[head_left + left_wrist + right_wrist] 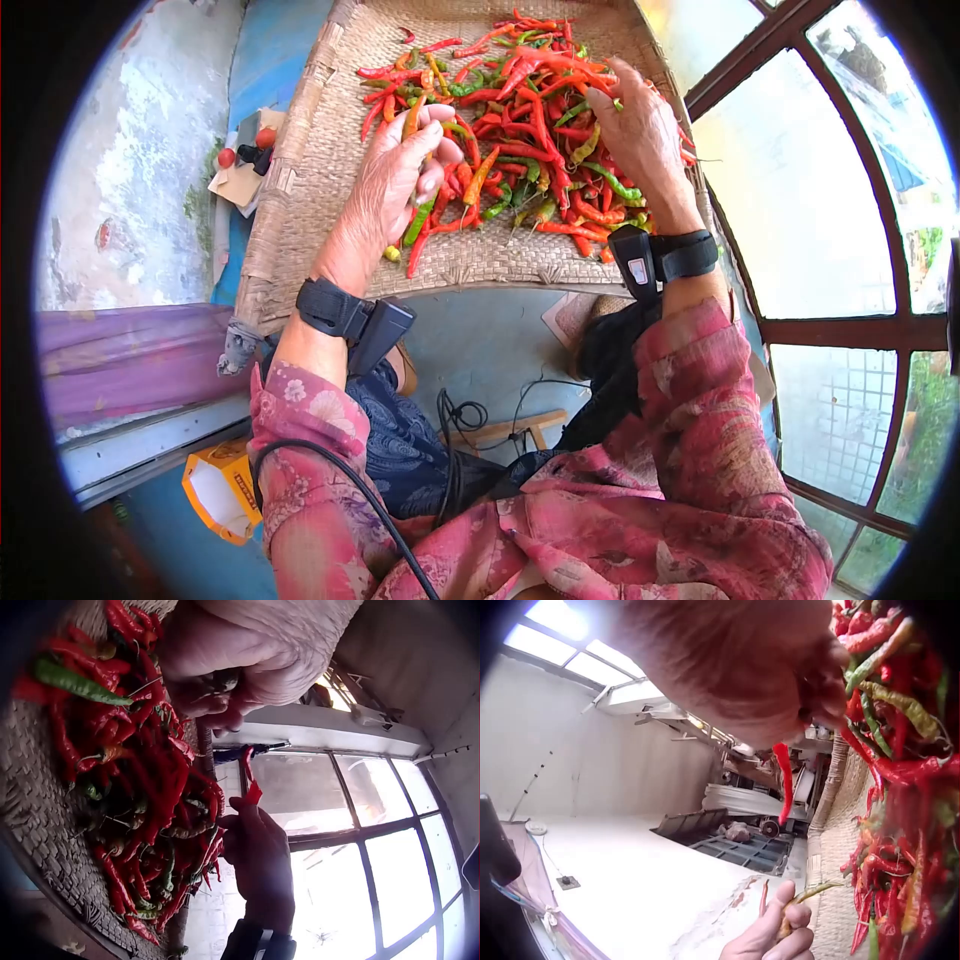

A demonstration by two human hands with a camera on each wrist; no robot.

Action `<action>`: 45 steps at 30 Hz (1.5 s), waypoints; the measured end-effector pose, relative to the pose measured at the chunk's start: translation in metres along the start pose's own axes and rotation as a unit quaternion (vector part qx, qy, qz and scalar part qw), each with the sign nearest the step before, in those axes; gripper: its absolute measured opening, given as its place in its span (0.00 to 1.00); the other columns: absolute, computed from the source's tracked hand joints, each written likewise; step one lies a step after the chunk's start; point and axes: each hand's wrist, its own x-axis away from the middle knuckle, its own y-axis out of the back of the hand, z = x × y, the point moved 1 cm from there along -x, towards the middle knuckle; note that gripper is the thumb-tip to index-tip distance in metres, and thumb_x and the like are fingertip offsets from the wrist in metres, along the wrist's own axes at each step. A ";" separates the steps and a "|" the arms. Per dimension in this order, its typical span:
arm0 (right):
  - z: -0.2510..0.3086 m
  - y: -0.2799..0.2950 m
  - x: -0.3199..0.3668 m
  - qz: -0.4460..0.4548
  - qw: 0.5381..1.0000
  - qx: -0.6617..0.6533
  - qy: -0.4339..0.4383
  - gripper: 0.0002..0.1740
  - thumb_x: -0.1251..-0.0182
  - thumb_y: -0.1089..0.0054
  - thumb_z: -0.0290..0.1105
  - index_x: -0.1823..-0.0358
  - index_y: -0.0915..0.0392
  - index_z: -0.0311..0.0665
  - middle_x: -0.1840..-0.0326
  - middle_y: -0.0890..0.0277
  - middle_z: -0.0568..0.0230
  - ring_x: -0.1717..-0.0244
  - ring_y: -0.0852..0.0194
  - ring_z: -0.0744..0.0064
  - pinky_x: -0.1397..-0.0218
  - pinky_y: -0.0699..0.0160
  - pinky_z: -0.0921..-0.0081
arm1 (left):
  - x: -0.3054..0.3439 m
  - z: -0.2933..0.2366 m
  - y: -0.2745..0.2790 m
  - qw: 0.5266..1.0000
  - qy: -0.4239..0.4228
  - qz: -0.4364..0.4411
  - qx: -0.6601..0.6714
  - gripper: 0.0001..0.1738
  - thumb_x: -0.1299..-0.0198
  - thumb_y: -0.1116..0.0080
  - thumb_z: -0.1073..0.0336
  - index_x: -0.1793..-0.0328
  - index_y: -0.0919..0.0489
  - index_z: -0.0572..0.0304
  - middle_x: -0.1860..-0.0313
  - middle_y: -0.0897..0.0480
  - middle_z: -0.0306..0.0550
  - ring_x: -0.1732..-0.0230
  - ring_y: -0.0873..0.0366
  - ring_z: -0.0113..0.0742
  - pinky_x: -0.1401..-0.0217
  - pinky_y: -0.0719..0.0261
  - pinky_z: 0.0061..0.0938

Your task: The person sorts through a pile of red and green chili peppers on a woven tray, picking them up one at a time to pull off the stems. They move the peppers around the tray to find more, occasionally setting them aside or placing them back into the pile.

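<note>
My left hand (400, 165) grips an orange-yellow chili pepper (414, 116) between thumb and fingers, above the left side of a heap of chilies (520, 130). In the right wrist view, a thin red tip (763, 897) also shows at the left hand. My right hand (645, 140) is over the heap's right side, pinching a red chili pepper (251, 776) that sticks out from its fingertips. The heap is mostly red, with green and orange chilies mixed in, on a woven tray (310, 170). In the left wrist view, the left hand's own fingertips are partly hidden.
The tray has a raised woven rim (270, 240). Framed windows (820, 180) stand close on the right. At left are a wall and a purple cloth (140, 360). A yellow box (225, 490) lies low at left, and black cables (460, 420) hang between the legs.
</note>
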 end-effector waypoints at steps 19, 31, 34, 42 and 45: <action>0.020 -0.013 0.007 0.221 0.930 -0.277 -0.101 0.14 0.36 0.47 0.37 0.72 0.23 0.34 0.81 0.28 0.69 0.82 0.37 0.85 0.79 0.38 0.84 | -0.005 0.016 0.008 0.992 0.030 -0.091 -0.087 0.10 0.39 0.46 0.56 0.60 0.30 0.52 0.74 0.27 0.33 0.76 0.33 0.18 0.77 0.35 0.13; 0.057 -0.042 0.040 0.320 0.870 -0.374 -0.028 0.20 0.38 0.45 0.44 0.66 0.20 0.31 0.75 0.22 0.56 0.73 0.25 0.74 0.68 0.26 0.74 | -0.006 0.020 -0.007 0.990 0.080 0.035 -0.108 0.12 0.40 0.45 0.57 0.60 0.29 0.56 0.73 0.25 0.35 0.78 0.28 0.20 0.72 0.26 0.15; 0.052 -0.043 0.036 0.328 0.875 -0.352 -0.053 0.15 0.39 0.46 0.39 0.66 0.20 0.32 0.78 0.23 0.55 0.75 0.23 0.72 0.69 0.25 0.73 | -0.007 0.023 -0.014 0.997 0.052 0.049 -0.030 0.13 0.38 0.47 0.56 0.56 0.30 0.56 0.68 0.25 0.35 0.71 0.27 0.20 0.69 0.26 0.15; 0.008 -0.008 -0.003 0.101 0.800 -0.543 -0.237 0.17 0.35 0.48 0.40 0.63 0.25 0.29 0.75 0.25 0.64 0.80 0.38 0.86 0.80 0.39 0.87 | -0.019 0.050 -0.017 0.749 -0.102 -0.013 -0.654 0.20 0.49 0.37 0.58 0.61 0.30 0.67 0.77 0.23 0.59 0.72 0.22 0.51 0.69 0.25 0.37; 0.007 -0.009 0.001 0.101 0.759 -0.572 -0.294 0.19 0.35 0.47 0.42 0.62 0.25 0.29 0.73 0.24 0.61 0.78 0.36 0.85 0.78 0.37 0.87 | -0.018 0.062 -0.020 0.696 -0.074 0.002 -0.714 0.17 0.49 0.38 0.60 0.64 0.30 0.65 0.75 0.21 0.58 0.70 0.22 0.56 0.69 0.25 0.38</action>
